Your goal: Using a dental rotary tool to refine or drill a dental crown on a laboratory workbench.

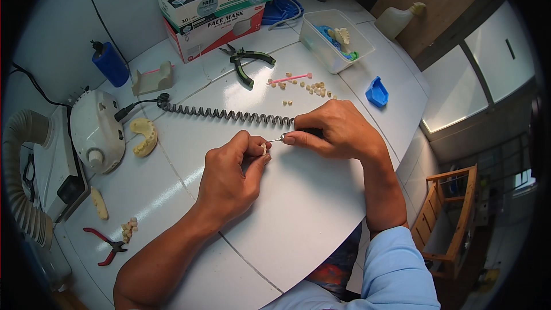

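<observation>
My left hand [232, 172] pinches a small off-white piece that looks like a dental crown [264, 148] between thumb and fingertips. From the right, my right hand [338, 132] grips a rotary handpiece [282, 138], most of it hidden in the palm. Its thin metal bur [276, 140] reaches to the crown; whether it touches cannot be made out. A grey coiled cord [229, 115] runs from behind my right hand to a white control unit [99, 132] at the left. Beyond my hands lie several small tooth-coloured pieces [315, 88] and a pink stick [295, 78].
Green-handled pliers [247, 60] lie near stacked boxes [215, 28]. A clear tub [318, 46] holds a dental cast; a blue tray [377, 92] is at right. Left are a horseshoe-shaped cast [144, 136], red-handled cutters [108, 247], more tooth-coloured pieces [129, 229] and a ribbed hose [26, 166].
</observation>
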`<action>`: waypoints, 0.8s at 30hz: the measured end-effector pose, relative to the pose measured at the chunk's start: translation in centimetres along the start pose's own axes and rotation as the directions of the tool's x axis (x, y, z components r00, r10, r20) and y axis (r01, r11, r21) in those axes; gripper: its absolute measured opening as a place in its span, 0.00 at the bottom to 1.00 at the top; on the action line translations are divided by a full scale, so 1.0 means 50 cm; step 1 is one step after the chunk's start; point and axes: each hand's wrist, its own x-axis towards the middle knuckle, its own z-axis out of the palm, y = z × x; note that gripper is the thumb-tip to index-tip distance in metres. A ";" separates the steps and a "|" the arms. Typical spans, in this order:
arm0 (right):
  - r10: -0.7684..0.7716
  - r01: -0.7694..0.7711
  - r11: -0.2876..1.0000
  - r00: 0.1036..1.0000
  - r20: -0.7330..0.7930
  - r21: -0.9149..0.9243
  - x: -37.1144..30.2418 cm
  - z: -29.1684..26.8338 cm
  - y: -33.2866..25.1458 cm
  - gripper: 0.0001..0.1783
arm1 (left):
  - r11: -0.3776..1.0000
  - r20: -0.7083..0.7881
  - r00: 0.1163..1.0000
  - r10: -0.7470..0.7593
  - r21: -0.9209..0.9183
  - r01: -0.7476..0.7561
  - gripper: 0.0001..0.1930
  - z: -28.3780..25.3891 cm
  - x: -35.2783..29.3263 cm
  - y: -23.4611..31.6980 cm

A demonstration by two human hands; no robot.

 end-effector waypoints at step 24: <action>-0.012 0.012 1.000 1.000 -0.010 -0.002 0.000 -0.002 -0.002 0.32 | 1.000 -0.004 1.000 0.016 -0.001 -0.016 0.04 0.001 -0.001 0.001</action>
